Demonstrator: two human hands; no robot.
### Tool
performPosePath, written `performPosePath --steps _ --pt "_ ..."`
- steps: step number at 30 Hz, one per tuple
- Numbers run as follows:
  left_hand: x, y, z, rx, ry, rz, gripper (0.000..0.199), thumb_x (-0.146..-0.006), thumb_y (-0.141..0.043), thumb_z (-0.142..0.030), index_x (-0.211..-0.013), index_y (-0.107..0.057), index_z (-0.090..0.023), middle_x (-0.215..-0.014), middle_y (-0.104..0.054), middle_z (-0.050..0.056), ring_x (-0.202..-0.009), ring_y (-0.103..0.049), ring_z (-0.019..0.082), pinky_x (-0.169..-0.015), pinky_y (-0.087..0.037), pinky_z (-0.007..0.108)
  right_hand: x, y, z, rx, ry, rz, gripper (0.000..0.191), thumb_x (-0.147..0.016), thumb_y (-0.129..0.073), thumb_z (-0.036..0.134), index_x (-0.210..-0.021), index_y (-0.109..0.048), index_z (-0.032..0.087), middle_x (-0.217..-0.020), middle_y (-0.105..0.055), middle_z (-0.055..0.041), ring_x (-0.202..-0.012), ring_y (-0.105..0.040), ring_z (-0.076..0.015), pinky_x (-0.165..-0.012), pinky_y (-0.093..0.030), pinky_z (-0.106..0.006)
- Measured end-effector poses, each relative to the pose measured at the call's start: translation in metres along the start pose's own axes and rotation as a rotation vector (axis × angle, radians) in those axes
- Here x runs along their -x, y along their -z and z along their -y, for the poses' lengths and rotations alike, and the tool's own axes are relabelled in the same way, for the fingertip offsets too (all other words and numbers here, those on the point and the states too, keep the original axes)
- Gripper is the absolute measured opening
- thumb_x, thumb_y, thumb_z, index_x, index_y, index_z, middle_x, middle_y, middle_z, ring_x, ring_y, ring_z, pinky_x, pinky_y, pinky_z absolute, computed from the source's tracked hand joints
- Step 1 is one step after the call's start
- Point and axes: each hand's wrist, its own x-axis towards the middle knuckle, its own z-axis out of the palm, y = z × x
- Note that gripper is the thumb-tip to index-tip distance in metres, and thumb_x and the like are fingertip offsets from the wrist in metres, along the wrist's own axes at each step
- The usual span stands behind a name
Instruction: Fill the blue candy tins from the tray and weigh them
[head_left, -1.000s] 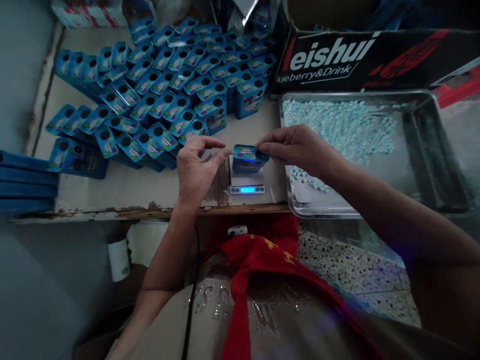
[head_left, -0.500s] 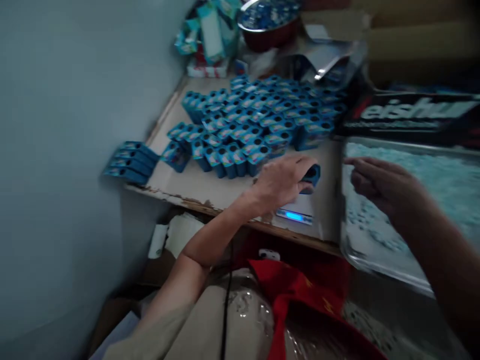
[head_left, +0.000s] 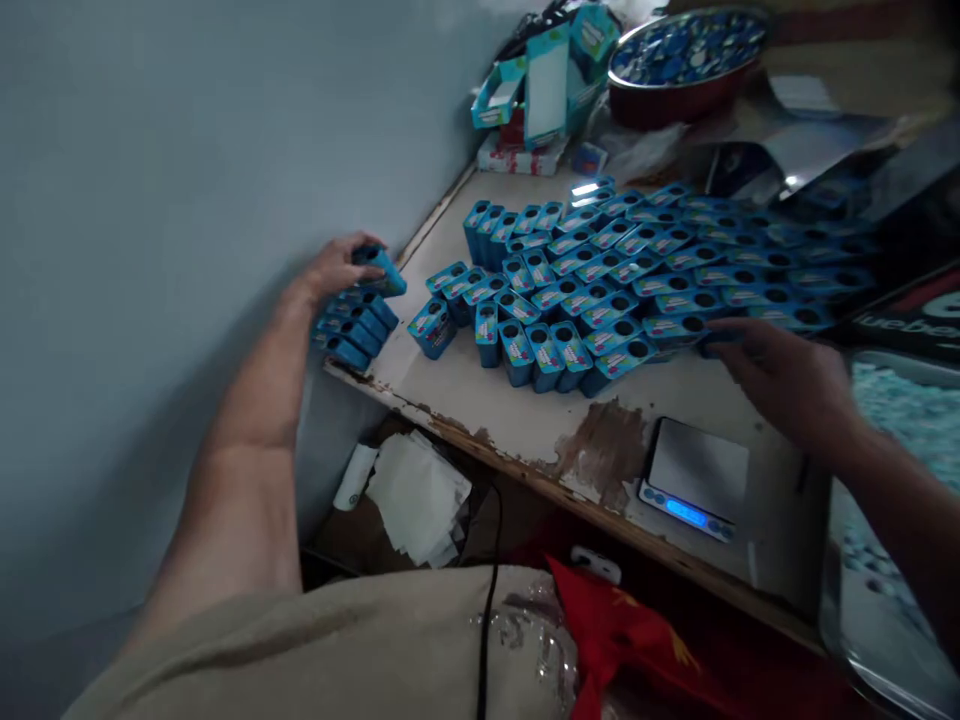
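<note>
My left hand (head_left: pixel 337 268) grips a small blue plastic container (head_left: pixel 386 272) with a round dark hole in its top. It is just above a short row of similar containers (head_left: pixel 356 330) by the wall at the table's left corner. My right hand (head_left: pixel 795 380) has its fingertips closed at a blue container at the near right edge of the large group (head_left: pixel 600 270); the hand partly hides that container. Below and left of the right hand lies a flat digital scale (head_left: pixel 697 470) with a lit blue display and a bare plate.
At the right stands a metal tray (head_left: pixel 832 600) of pale blue-white pieces. A red bowl (head_left: pixel 675 100) of shiny blue pieces and turquoise cartons (head_left: pixel 547 85) are at the back. Papers (head_left: pixel 420 500) lie below the worn wooden table edge (head_left: pixel 525 480).
My left hand has carried the container from the scale leftward to the row by the wall. My right hand has moved from over the tray to the group of containers. The view has shifted left.
</note>
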Motion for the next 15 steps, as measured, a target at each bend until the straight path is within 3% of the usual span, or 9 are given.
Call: performPosePath --steps 1,3,7,10,13,15 --pt "0.002 -0.005 0.013 0.024 -0.003 0.048 0.101 -0.034 -0.093 -0.101 -0.102 -0.072 -0.03 -0.088 -0.069 -0.012 -0.101 -0.047 0.016 -0.106 -0.043 0.042 -0.006 -0.002 -0.002 0.066 0.027 0.007 0.011 -0.096 -0.07 0.036 -0.107 -0.074 0.038 -0.088 -0.072 -0.0142 -0.071 -0.056 -0.0296 -0.079 -0.037 -0.047" --pt "0.001 -0.016 0.035 0.0 -0.06 0.099 0.098 -0.034 -0.084 -0.109 -0.097 -0.076 -0.035 -0.087 -0.07 -0.009 -0.102 -0.046 0.02 -0.108 -0.039 0.046 -0.014 -0.005 -0.005 0.139 0.054 0.021 0.01 -0.1 -0.072 0.032 -0.109 -0.076 0.034 -0.081 -0.069 -0.0108 -0.066 -0.05 -0.0266 -0.075 -0.032 -0.041" --pt "-0.014 -0.044 0.064 -0.081 -0.223 -0.115 0.08 -0.05 -0.076 -0.11 -0.078 -0.069 -0.035 -0.072 -0.05 0.001 -0.089 -0.037 0.026 -0.107 -0.031 0.05 -0.023 -0.005 -0.005 0.149 0.129 0.047 0.012 -0.105 -0.074 0.024 -0.116 -0.077 0.026 -0.071 -0.06 -0.0027 -0.064 -0.041 -0.021 -0.072 -0.024 -0.035" --pt "-0.016 -0.055 0.066 -0.126 -0.287 -0.188 0.074 -0.062 -0.07 -0.105 -0.076 -0.064 -0.033 -0.072 -0.047 0.004 -0.09 -0.039 0.029 -0.108 -0.029 0.051 -0.029 -0.006 0.0 0.218 0.114 0.064 0.016 -0.107 -0.072 0.026 -0.122 -0.078 0.024 -0.075 -0.065 -0.0039 -0.067 -0.044 -0.0214 -0.072 -0.023 -0.034" --pt "-0.006 -0.055 0.053 -0.162 -0.298 -0.146 0.066 -0.073 -0.063 -0.099 -0.079 -0.061 -0.034 -0.074 -0.051 0.005 -0.097 -0.046 0.034 -0.111 -0.031 0.054 -0.037 -0.008 0.005 0.37 0.043 0.074 0.023 -0.11 -0.066 0.031 -0.129 -0.079 0.025 -0.092 -0.077 -0.0097 -0.076 -0.057 -0.025 -0.072 -0.025 -0.034" --pt "0.002 -0.053 0.041 -0.179 -0.272 -0.139 0.065 -0.072 -0.063 -0.099 -0.076 -0.059 -0.034 -0.071 -0.052 0.006 -0.103 -0.05 0.037 -0.111 -0.033 0.055 -0.039 -0.007 0.007 0.432 0.032 0.095 0.027 -0.11 -0.062 0.032 -0.13 -0.08 0.026 -0.103 -0.081 -0.0108 -0.086 -0.065 -0.0279 -0.073 -0.029 -0.033"
